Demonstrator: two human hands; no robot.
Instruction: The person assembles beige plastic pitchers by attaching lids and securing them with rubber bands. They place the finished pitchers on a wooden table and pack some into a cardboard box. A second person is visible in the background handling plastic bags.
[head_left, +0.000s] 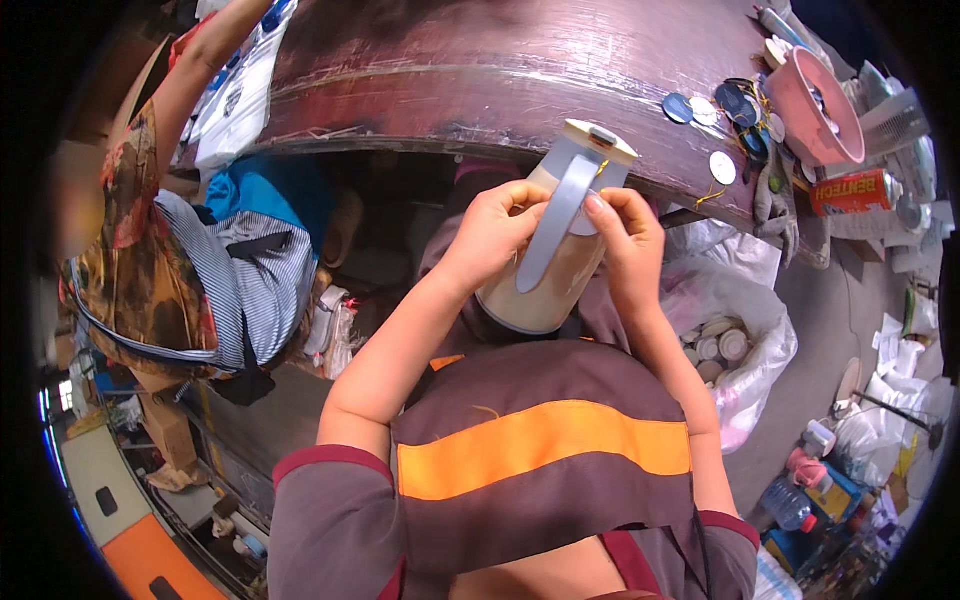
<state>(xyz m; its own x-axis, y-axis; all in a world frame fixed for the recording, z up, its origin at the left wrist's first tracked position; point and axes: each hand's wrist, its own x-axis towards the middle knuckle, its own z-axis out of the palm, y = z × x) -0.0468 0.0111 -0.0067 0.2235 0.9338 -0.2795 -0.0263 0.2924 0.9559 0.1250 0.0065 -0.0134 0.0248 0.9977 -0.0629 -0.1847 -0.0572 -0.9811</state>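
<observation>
A beige jug (518, 305) with a grey handle (553, 232) leans upright against my lap, its lid end near the table's edge. My left hand (498, 232) is closed at the left side of the handle; what its fingertips hold is hidden behind it. On the other side my right hand (632, 232) pinches with thumb and forefinger at a thin gold cord (603, 168) looped near the top of the handle. Just below the right thumb shows a pale round tag (583, 226), partly covered by the fingers and handle.
Several round tags (722, 168) with gold cords lie on the dark red table (480, 90), beside a pink basket (815, 108) and a red can (856, 193). A plastic bag (768, 330) of round pieces stands right of me. Another person (150, 260) works at the left.
</observation>
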